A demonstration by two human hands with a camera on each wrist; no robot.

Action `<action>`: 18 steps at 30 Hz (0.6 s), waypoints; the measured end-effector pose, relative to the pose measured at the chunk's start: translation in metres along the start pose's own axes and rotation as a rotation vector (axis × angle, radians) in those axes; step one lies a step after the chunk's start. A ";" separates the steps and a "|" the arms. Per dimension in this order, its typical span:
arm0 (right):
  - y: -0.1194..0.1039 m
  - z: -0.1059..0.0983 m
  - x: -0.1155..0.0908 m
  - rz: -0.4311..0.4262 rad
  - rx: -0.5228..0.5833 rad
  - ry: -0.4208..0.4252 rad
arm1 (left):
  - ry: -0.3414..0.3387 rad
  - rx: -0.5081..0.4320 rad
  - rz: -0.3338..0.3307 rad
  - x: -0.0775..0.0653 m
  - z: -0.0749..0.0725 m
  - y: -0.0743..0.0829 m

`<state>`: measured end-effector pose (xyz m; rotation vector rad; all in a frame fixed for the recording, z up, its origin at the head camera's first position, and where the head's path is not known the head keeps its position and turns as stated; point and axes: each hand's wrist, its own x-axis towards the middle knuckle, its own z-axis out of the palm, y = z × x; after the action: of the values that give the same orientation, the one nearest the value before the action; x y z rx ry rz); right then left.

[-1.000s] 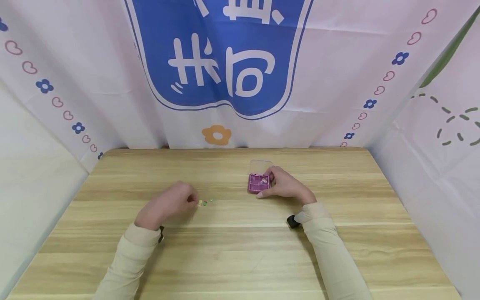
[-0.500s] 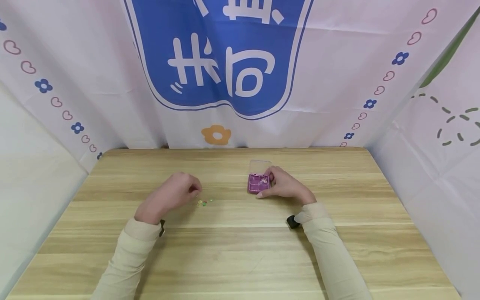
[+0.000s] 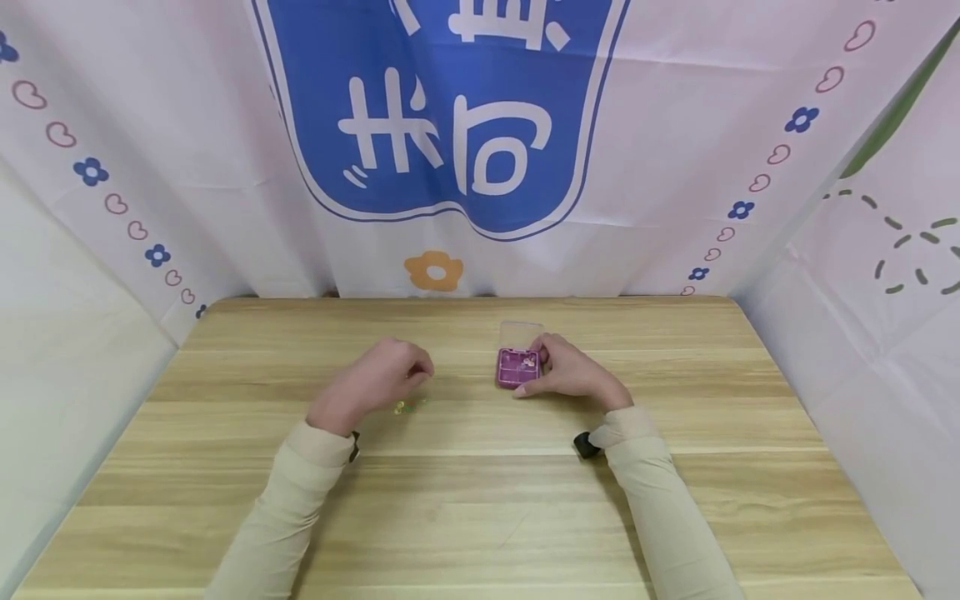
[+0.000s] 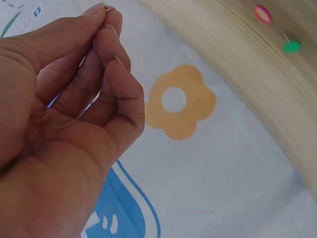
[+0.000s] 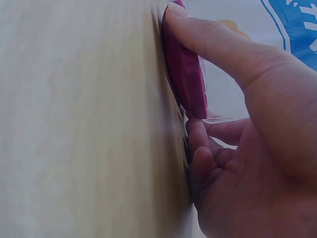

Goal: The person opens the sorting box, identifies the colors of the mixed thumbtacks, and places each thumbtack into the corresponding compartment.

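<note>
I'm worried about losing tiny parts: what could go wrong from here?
The left hand holds a tiny piece in a pinch, so it might slip. Loose pieces near that hand could get brushed away. The right hand grips the open purple box; a jolt could spill its contents.

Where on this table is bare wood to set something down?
The table is bare between the left sleeve and right sleeve, left of the left hand and right of the right hand. Crowded: around the purple box and small pieces near the left hand.
</note>
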<state>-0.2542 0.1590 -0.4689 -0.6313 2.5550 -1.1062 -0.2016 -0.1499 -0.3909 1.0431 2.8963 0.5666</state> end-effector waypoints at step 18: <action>0.002 0.001 0.001 -0.015 -0.014 0.001 | -0.001 -0.009 0.048 0.052 0.024 0.025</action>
<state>-0.2556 0.1594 -0.4713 -0.6546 2.5653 -1.0952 -0.2233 -0.0923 -0.3993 1.1147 2.8718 0.5797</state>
